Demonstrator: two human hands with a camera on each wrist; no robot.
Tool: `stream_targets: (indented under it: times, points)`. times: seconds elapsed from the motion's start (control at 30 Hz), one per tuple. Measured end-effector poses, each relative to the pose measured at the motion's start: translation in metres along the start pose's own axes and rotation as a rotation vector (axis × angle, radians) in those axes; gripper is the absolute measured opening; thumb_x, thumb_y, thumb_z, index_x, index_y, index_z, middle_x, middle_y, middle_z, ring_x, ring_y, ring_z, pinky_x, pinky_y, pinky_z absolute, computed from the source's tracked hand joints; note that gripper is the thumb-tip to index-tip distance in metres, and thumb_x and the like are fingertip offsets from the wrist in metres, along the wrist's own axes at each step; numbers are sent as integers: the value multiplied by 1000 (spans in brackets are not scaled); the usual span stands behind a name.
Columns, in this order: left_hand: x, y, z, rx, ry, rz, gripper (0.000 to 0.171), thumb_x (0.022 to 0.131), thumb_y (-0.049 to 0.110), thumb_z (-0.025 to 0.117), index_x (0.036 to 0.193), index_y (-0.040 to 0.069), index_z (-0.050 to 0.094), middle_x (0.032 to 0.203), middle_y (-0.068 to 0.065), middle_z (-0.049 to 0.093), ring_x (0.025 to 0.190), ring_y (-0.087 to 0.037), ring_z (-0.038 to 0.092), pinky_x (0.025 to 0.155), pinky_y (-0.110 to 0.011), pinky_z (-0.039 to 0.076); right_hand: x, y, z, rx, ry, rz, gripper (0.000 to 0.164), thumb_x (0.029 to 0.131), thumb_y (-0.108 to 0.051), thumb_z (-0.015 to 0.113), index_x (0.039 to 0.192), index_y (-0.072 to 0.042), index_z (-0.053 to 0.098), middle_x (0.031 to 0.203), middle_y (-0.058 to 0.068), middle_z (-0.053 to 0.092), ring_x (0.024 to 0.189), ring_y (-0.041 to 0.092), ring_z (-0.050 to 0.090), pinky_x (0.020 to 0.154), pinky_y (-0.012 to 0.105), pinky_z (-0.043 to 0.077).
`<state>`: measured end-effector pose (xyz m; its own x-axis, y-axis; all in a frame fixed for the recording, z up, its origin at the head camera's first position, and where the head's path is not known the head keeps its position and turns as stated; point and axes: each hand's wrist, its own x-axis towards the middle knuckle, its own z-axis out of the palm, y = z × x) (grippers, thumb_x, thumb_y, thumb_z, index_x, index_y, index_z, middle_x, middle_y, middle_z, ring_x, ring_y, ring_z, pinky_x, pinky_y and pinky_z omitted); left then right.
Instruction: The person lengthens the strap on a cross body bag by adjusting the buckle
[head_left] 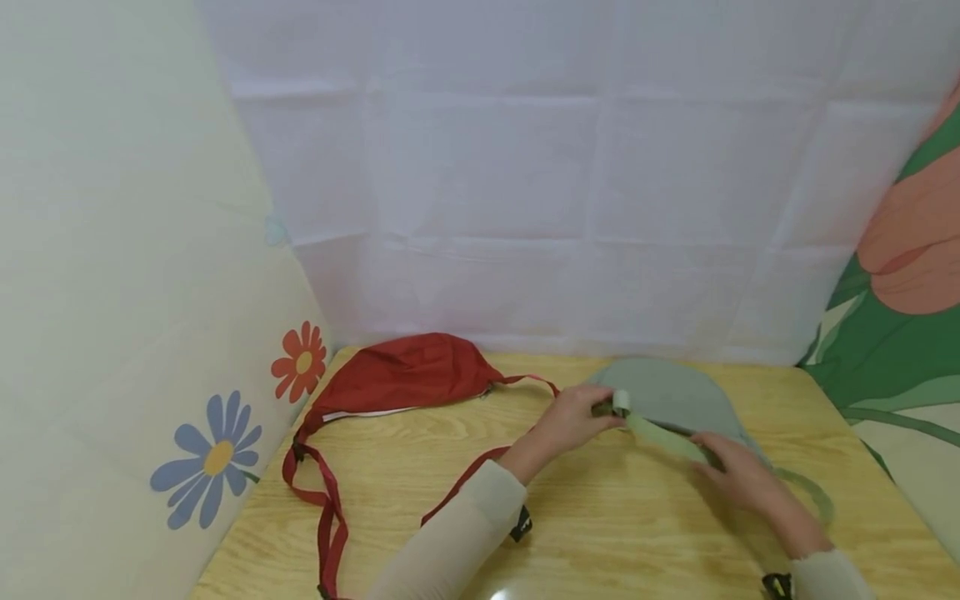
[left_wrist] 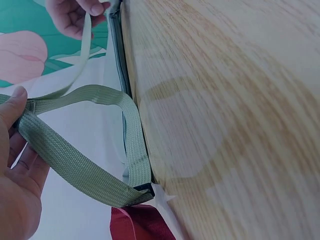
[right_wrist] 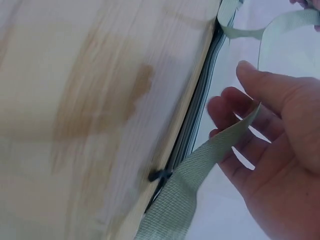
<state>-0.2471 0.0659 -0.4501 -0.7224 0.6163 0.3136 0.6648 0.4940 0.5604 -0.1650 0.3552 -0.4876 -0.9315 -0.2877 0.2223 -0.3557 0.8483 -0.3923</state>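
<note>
A pale green waist bag (head_left: 667,387) lies at the back right of the table, its long green strap (left_wrist: 75,160) raised in loops in front of it. My left hand (head_left: 573,417) pinches a folded part of this strap between thumb and fingers, by the bag's left end. Farther right, my right hand (head_left: 742,475) holds another stretch, which runs between thumb and fingers (right_wrist: 232,107). Between the hands the strap spans the bag's front edge. A black fitting (left_wrist: 145,189) joins the strap near the bag's left end in the left wrist view.
A red waist bag (head_left: 412,375) lies at the back left, with its red strap (head_left: 330,533) trailing forward. A black buckle (head_left: 523,525) lies by my left forearm, another black piece (head_left: 777,585) by my right sleeve. White cloth (head_left: 480,167) hangs behind the wooden table (head_left: 615,533).
</note>
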Motion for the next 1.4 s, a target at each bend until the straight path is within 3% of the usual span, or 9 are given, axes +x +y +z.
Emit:
stream_targets:
  times: [0.13, 0.27, 0.4, 0.53, 0.83, 1.03, 1.13, 1.3, 1.4]
  points:
    - [0, 0, 2, -9, -21, -6, 20, 93, 38, 73, 97, 22, 63, 88, 11, 63, 74, -2, 51, 63, -19, 41, -10, 9, -6, -30, 21, 7, 33, 87, -5, 76, 118, 4, 67, 117, 24, 69, 108, 46, 64, 92, 60, 49]
    - [-4, 1, 3, -10, -45, -8, 19, 94, 39, 72, 94, 22, 62, 82, 11, 58, 70, -5, 46, 59, -20, 36, -23, 17, -13, -28, 29, 61, 34, 86, -2, 76, 119, 4, 68, 117, 26, 68, 105, 47, 65, 88, 59, 51]
    - [-9, 2, 3, 27, -53, -18, 31, 94, 41, 70, 115, 19, 71, 105, 7, 69, 91, -7, 62, 73, -21, 49, -32, 22, -22, 14, -12, 148, 36, 90, -5, 73, 125, 4, 66, 123, 30, 65, 108, 49, 63, 87, 60, 52]
    - [-10, 2, 4, 59, -46, -8, 51, 94, 43, 69, 137, 15, 64, 130, 1, 68, 115, -13, 64, 93, -25, 52, -38, 28, -31, 14, 11, 176, 36, 90, -5, 73, 125, 4, 66, 123, 31, 65, 110, 52, 62, 87, 61, 51]
    - [-11, 0, 5, 54, -63, 24, 43, 94, 39, 71, 132, 19, 68, 119, 6, 70, 102, -6, 63, 84, -19, 51, -51, 40, -36, -32, 112, 129, 33, 84, -4, 79, 116, 1, 70, 115, 28, 70, 102, 51, 65, 83, 63, 51]
    - [-10, 1, 3, 41, -73, 49, 42, 94, 36, 72, 131, 16, 69, 118, 5, 71, 101, -4, 64, 84, -18, 51, -53, 45, -42, -27, 132, 149, 30, 86, -4, 77, 114, 2, 70, 108, 28, 71, 96, 51, 67, 79, 64, 51]
    - [-8, 3, 1, 40, -71, 63, 39, 93, 36, 72, 127, 18, 71, 115, 7, 72, 98, -2, 63, 83, -17, 50, -52, 46, -47, -36, 142, 142, 28, 86, -5, 78, 113, 1, 71, 103, 23, 73, 90, 40, 70, 75, 59, 54]
    - [-7, 5, -3, 53, -86, 71, 34, 94, 37, 72, 124, 21, 72, 115, 8, 71, 97, 0, 63, 82, -16, 50, -50, 50, -54, -77, 176, 128, 25, 83, -6, 80, 107, -4, 73, 92, 12, 76, 77, 0, 62, 64, 37, 53]
    - [-8, 5, -5, 60, -98, 61, 37, 94, 38, 71, 128, 21, 70, 119, 7, 71, 101, -2, 64, 84, -17, 51, -49, 51, -59, -71, 164, 141, 23, 84, -6, 79, 106, -3, 73, 93, 14, 76, 79, 4, 64, 64, 36, 53]
